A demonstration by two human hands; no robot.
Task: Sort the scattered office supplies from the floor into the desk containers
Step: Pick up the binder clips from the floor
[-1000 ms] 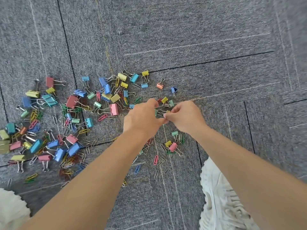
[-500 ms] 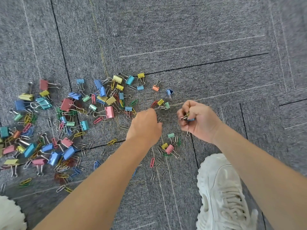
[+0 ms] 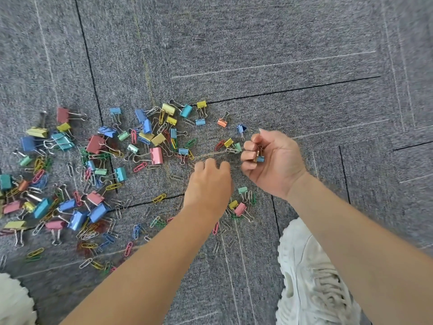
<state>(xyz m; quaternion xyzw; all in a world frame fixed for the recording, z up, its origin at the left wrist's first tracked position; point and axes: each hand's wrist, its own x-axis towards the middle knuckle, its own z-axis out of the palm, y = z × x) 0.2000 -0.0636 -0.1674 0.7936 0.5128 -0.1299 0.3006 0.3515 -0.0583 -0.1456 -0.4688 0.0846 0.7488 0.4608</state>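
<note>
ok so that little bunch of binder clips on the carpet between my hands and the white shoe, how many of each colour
green binder clip: 1
yellow binder clip: 1
pink binder clip: 1
total: 3 (the blue binder clip held in the right hand is not counted)

Hands (image 3: 274,165) over scattered clips (image 3: 156,156); grey carpet (image 3: 281,55)

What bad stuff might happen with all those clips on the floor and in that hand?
The right hand holds small clips in a half-open palm, so some might drop onto the carpet. The white shoe sits close to loose paper clips, so a step might bend or scatter them.
</note>
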